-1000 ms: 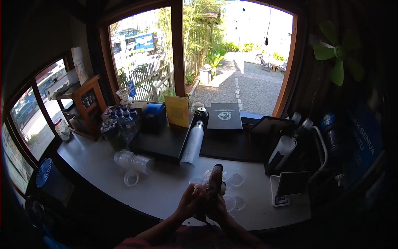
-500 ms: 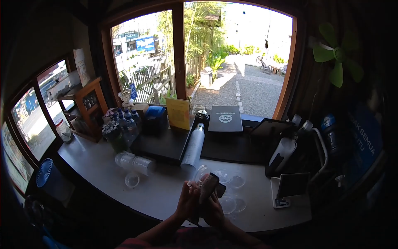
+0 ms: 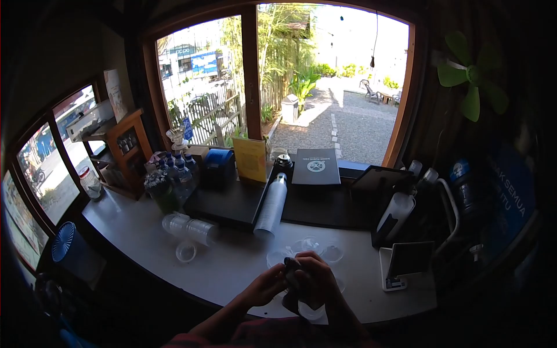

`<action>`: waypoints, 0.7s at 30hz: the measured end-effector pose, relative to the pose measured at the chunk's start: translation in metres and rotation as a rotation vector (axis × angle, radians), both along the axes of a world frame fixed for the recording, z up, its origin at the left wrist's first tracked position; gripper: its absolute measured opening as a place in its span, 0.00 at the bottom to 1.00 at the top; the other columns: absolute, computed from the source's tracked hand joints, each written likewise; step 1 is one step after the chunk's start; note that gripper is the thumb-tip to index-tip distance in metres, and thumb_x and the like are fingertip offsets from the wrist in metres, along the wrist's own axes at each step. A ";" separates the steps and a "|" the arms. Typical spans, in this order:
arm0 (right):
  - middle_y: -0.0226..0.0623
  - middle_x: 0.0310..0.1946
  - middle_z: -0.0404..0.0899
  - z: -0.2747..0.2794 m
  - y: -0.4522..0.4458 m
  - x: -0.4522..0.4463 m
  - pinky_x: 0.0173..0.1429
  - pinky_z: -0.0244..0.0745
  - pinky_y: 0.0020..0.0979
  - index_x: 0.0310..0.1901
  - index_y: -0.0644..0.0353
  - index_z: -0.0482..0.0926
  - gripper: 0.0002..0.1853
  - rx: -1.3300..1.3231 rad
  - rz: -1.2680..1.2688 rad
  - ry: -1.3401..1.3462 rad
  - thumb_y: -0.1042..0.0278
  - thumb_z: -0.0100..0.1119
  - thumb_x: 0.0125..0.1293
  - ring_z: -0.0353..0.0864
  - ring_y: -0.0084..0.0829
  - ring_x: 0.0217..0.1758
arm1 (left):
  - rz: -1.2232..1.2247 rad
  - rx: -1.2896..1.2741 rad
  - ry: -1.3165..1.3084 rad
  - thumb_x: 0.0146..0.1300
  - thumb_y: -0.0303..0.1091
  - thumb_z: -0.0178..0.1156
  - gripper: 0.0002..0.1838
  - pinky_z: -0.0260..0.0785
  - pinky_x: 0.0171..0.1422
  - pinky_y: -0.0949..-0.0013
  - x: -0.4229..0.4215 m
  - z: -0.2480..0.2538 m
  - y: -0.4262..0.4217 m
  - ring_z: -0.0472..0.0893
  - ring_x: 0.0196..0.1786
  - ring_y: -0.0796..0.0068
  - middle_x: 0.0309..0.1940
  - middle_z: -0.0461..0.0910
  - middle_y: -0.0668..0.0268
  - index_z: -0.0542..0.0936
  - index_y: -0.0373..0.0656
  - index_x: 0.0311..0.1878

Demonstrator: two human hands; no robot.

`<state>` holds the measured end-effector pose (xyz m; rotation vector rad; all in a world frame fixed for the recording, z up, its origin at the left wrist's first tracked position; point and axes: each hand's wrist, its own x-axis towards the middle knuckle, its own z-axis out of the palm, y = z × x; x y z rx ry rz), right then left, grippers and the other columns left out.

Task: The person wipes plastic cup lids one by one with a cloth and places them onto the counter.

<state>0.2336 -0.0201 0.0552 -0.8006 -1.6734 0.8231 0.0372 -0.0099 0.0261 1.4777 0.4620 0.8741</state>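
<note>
Near the counter's front edge my left hand and my right hand meet around a dark, cloth-like item, its exact shape lost in shadow. The fingers of both hands are closed on it. Right beside and beneath the hands lie several clear round plastic lids or cups. Beyond them a long stack of clear cups leans on the edge of a black tray. Another stack of clear cups lies on its side to the left, with a single round clear piece in front of it.
A white tablet stand is on the counter's right side, below a dark bottle holder. At the back are a black menu, a yellow sign and water bottles. A green fan hangs at the upper right.
The dark item has been lowered and turned between my hands. My right hand has moved up and over it, and my left hand has shifted slightly lower.
</note>
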 end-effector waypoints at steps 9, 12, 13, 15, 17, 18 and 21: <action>0.39 0.41 0.81 -0.021 0.000 0.010 0.52 0.76 0.30 0.52 0.67 0.79 0.22 -0.414 0.047 0.313 0.56 0.64 0.67 0.81 0.29 0.46 | 0.077 -0.064 0.044 0.75 0.35 0.51 0.13 0.73 0.52 0.69 -0.003 0.009 0.014 0.81 0.43 0.75 0.37 0.81 0.63 0.75 0.34 0.50; 0.41 0.42 0.81 -0.029 -0.003 0.009 0.52 0.76 0.30 0.52 0.66 0.80 0.17 -0.516 -0.143 0.266 0.62 0.62 0.69 0.81 0.31 0.48 | 0.254 -0.143 -0.083 0.75 0.38 0.50 0.15 0.75 0.49 0.70 -0.004 -0.004 0.024 0.82 0.36 0.75 0.33 0.81 0.64 0.75 0.34 0.44; 0.41 0.43 0.80 -0.033 -0.002 0.005 0.52 0.76 0.30 0.52 0.65 0.80 0.15 -0.356 -0.219 0.232 0.64 0.61 0.69 0.81 0.31 0.48 | 0.311 -0.176 -0.139 0.75 0.39 0.49 0.15 0.75 0.49 0.70 -0.004 -0.004 0.026 0.82 0.36 0.75 0.32 0.81 0.64 0.75 0.34 0.43; 0.42 0.45 0.78 -0.042 0.005 -0.016 0.51 0.76 0.30 0.51 0.64 0.79 0.12 -0.032 -0.368 0.161 0.68 0.58 0.70 0.81 0.32 0.48 | 0.408 -0.136 -0.058 0.77 0.42 0.47 0.15 0.74 0.52 0.68 0.004 -0.001 0.019 0.78 0.40 0.76 0.36 0.76 0.66 0.72 0.38 0.43; 0.41 0.47 0.72 -0.047 -0.005 -0.038 0.51 0.75 0.33 0.55 0.62 0.70 0.14 -0.012 -0.502 0.064 0.70 0.55 0.71 0.77 0.34 0.48 | 0.434 -0.236 -0.216 0.77 0.44 0.46 0.15 0.73 0.52 0.67 0.028 -0.001 0.003 0.75 0.40 0.78 0.35 0.70 0.69 0.70 0.41 0.43; 0.43 0.48 0.72 -0.058 -0.004 -0.050 0.52 0.74 0.34 0.54 0.62 0.69 0.14 -0.165 -0.467 0.434 0.67 0.55 0.72 0.76 0.36 0.50 | 0.424 -0.339 -0.306 0.78 0.44 0.44 0.13 0.71 0.54 0.67 0.039 -0.007 -0.003 0.72 0.42 0.78 0.36 0.64 0.71 0.67 0.43 0.44; 0.48 0.51 0.69 -0.064 0.004 -0.051 0.58 0.70 0.38 0.58 0.64 0.67 0.19 -0.040 -0.501 0.576 0.60 0.54 0.73 0.72 0.42 0.56 | 0.416 -0.207 -0.174 0.79 0.44 0.41 0.15 0.72 0.56 0.63 0.045 -0.033 -0.006 0.74 0.48 0.75 0.44 0.70 0.64 0.67 0.42 0.49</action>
